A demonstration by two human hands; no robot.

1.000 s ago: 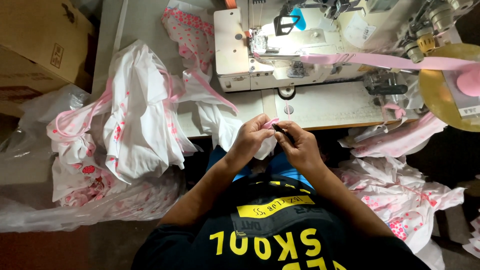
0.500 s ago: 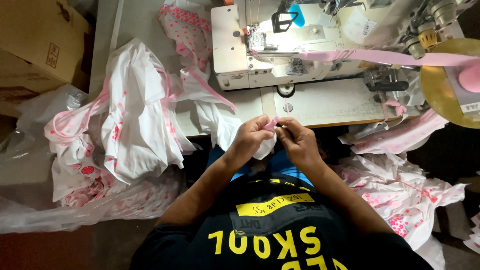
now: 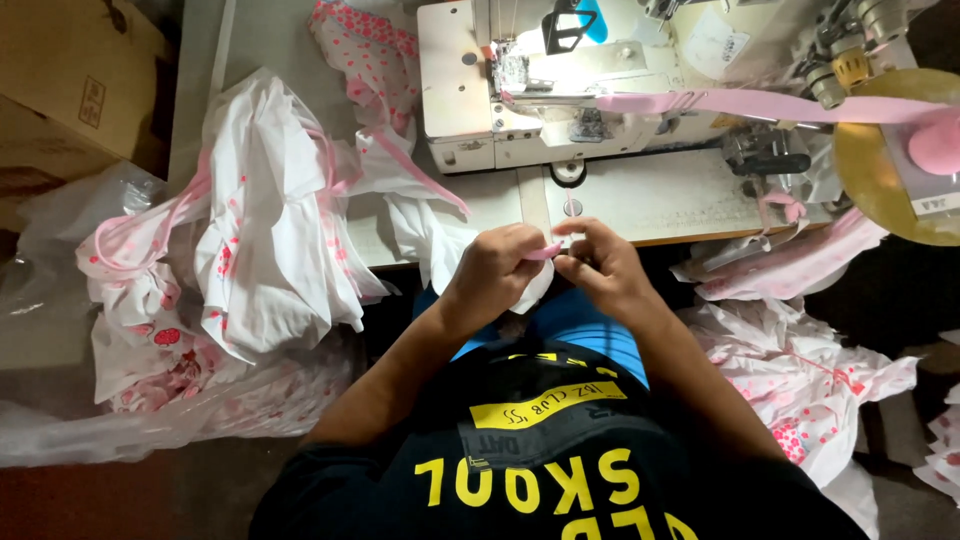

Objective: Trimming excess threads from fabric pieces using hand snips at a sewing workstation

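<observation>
My left hand (image 3: 495, 272) and my right hand (image 3: 598, 265) meet just in front of the table edge, above my lap. Both pinch a small white garment piece (image 3: 535, 285) with a pink trim strip (image 3: 545, 252) between the fingertips. The white fabric hangs down under my left hand and trails left toward the white cloth on the table (image 3: 420, 235). Directly beyond the hands stands a white sewing machine (image 3: 560, 90) with a pink binding tape (image 3: 760, 103) running from a reel at the right into its head.
A heap of white, pink-spotted garments (image 3: 250, 240) hangs over the table's left edge. More such pieces (image 3: 800, 370) lie at my right. A gold disc with a pink spool (image 3: 910, 160) sits far right. A cardboard box (image 3: 70, 90) stands top left, clear plastic bags (image 3: 60, 330) below it.
The hands have stayed together on the trim, shifting only slightly; the fingers have worked the pink strip a little. The view has drifted a bit.
</observation>
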